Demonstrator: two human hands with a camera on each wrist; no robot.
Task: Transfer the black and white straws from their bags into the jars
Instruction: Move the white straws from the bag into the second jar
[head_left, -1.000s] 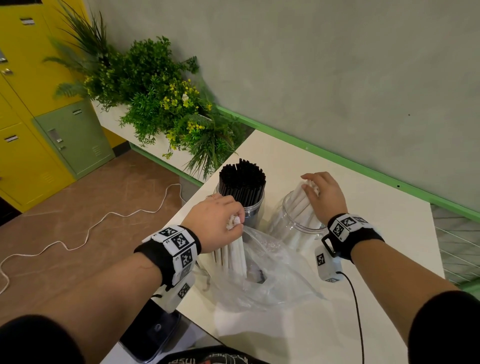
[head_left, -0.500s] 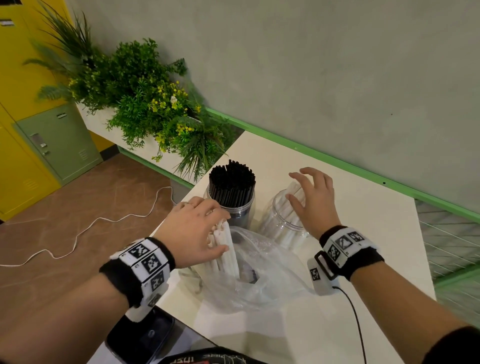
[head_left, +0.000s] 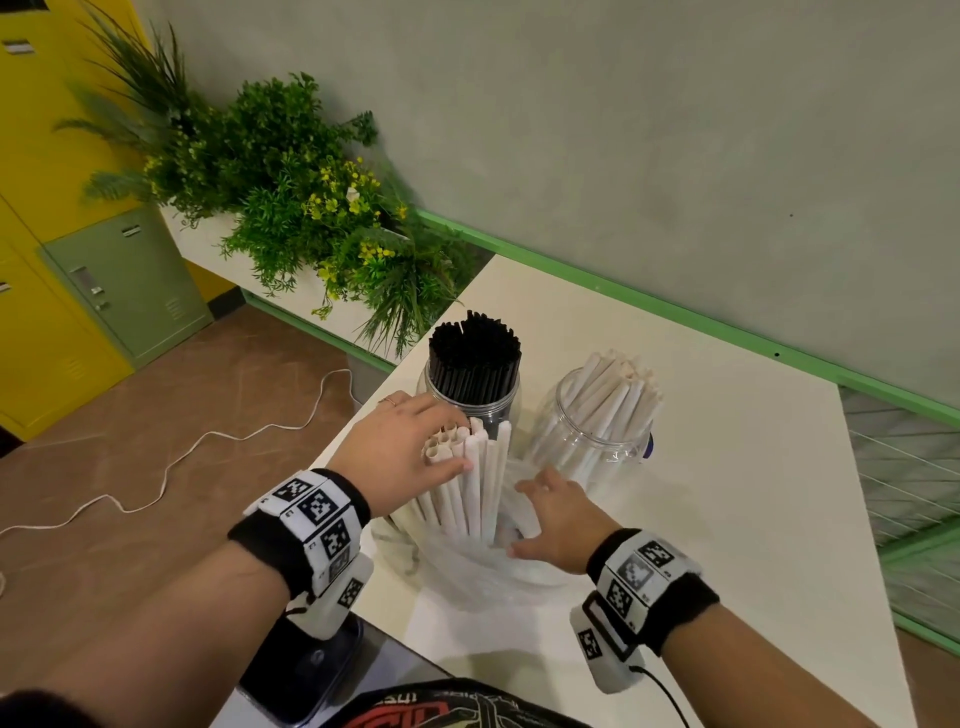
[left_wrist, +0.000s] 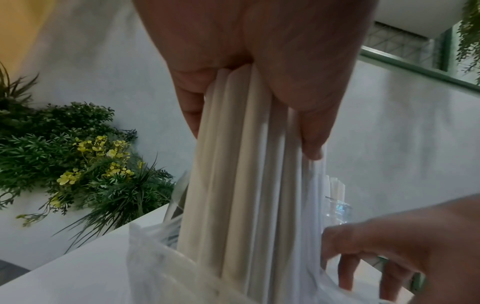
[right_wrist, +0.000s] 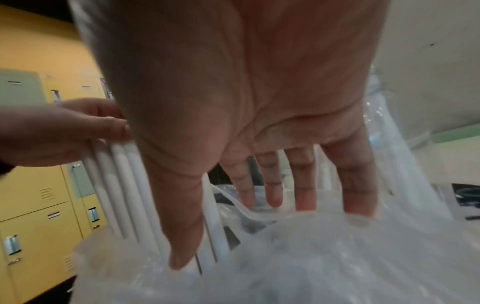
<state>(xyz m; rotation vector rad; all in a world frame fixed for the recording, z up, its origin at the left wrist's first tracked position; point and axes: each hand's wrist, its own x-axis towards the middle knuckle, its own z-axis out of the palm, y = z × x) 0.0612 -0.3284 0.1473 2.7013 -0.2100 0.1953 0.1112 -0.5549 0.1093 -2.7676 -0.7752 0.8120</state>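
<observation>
Nearby, yellow lockers (head_left: 47, 332) flank the cream table (head_left: 753, 519).

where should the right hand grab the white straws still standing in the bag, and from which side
Probably mid-length, from the right. The white straws stand upright in the bag; the left hand grips their tops, leaving the shafts bare toward the open right hand. A wrap-around grip keeps the bundle together.

The cream-white table (head_left: 727, 519) bears a clear jar of black straws (head_left: 474, 379), a clear jar of white straws (head_left: 597, 431) just beside it, and a crumpled clear plastic bag (head_left: 483, 571).
</observation>
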